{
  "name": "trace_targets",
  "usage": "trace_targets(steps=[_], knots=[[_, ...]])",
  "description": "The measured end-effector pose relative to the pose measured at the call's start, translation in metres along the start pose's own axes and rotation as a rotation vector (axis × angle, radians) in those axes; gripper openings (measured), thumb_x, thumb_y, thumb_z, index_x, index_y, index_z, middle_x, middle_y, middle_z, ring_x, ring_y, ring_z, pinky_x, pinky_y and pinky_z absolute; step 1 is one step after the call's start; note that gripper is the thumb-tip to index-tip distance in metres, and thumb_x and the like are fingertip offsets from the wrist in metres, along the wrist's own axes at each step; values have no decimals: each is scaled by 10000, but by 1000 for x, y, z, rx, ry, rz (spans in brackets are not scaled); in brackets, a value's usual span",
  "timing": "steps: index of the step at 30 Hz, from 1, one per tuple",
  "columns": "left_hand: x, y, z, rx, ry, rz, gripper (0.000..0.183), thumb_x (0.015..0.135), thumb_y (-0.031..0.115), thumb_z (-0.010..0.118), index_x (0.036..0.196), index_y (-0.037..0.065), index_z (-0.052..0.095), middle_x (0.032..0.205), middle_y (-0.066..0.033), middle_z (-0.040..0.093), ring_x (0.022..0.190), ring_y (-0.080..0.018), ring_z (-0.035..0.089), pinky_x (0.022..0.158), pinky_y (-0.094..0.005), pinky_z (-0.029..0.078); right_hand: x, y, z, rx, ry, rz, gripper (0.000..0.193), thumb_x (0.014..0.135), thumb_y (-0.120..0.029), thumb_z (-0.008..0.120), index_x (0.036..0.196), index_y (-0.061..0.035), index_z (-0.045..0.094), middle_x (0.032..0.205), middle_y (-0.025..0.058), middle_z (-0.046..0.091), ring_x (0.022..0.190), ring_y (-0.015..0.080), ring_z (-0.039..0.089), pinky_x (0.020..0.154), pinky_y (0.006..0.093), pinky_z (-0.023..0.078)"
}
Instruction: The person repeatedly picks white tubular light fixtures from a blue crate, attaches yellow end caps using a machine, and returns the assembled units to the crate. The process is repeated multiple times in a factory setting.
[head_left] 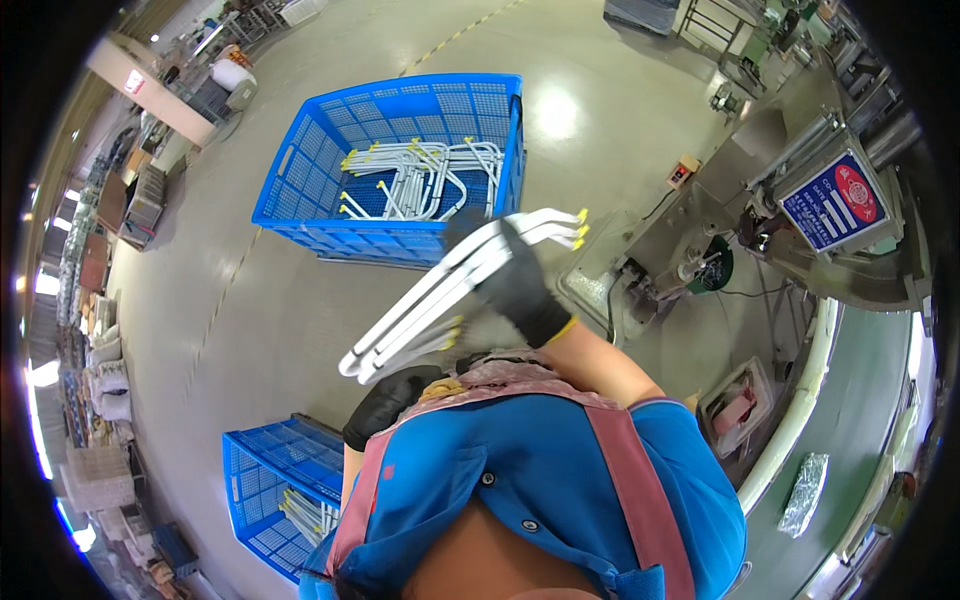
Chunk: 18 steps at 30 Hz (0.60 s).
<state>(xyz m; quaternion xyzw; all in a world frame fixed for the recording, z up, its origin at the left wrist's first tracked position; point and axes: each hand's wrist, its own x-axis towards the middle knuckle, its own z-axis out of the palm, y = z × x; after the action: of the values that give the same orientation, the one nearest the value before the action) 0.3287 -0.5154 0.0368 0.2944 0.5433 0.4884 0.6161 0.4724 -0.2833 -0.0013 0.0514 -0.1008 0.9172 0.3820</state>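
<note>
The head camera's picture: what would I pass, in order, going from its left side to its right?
Beige pillar, lower blue crate, left gloved hand, right gloved hand, small red-fronted box, silvery packet.

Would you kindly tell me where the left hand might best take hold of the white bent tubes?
Probably at the rounded bends, coming from the left: the right hand grips the white bent tubes nearer their yellow tips, while the opposite, bent end looks unheld and appears close to the left hand.
</note>
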Motion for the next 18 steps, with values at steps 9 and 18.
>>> trace_targets(steps=[9, 18], knots=[[140, 45, 3, 646, -145, 479, 309, 885, 175, 592, 1094, -52, 609, 967, -133, 662, 841, -152, 623, 742, -276, 491, -51, 66, -23, -347, 72, 716, 230, 977, -198, 487, 1094, -30, 592, 721, -35, 519, 632, 26, 481, 529, 169, 369], [163, 36, 54, 163, -757, -325, 549, 799, 153, 688, 1275, -34, 486, 1129, -172, 629, 1063, -227, 607, 947, -323, 440, -89, 10, 3, -1302, -299, 411, 269, 856, -230, 611, 1062, -56, 614, 1032, 71, 627, 932, 157, 610, 786, 297, 501]])
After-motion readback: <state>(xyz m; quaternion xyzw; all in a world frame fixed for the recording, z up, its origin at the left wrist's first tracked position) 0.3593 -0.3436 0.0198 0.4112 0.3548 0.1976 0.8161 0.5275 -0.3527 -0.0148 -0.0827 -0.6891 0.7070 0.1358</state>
